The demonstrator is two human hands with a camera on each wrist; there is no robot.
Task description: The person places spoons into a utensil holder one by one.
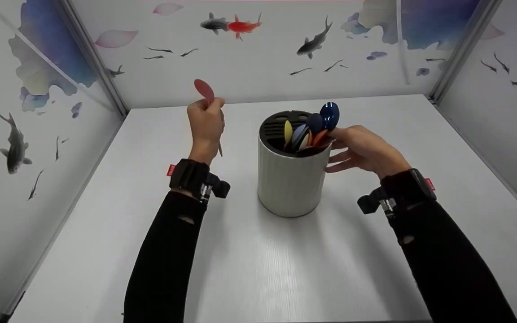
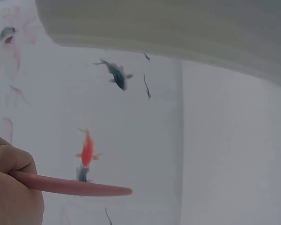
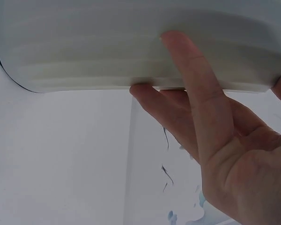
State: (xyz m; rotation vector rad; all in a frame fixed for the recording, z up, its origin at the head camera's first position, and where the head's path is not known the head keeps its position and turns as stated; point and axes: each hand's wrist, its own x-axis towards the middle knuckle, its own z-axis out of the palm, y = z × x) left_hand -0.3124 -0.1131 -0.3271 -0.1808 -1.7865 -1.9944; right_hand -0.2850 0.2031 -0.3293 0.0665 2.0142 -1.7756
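Note:
My left hand (image 1: 205,123) grips a pinkish-red spoon (image 1: 203,89) by its handle, its oval end up, to the left of the holder. In the left wrist view the spoon's pink handle (image 2: 79,185) sticks out of the curled left hand (image 2: 14,183). A white, ribbed cylindrical utensil holder (image 1: 291,184) with a black slotted top stands on the table. Against its right side rest the extended fingers of my right hand (image 1: 364,148), the thumb up at the rim. The right wrist view shows these straight fingers (image 3: 208,105) touching the holder's wall (image 3: 93,47).
Several utensils stand in the holder's right part, among them a shiny dark blue spoon (image 1: 330,115), a yellow one (image 1: 288,131) and an orange one (image 1: 319,137). White panels with painted fish enclose the white table (image 1: 249,269) at the back and both sides.

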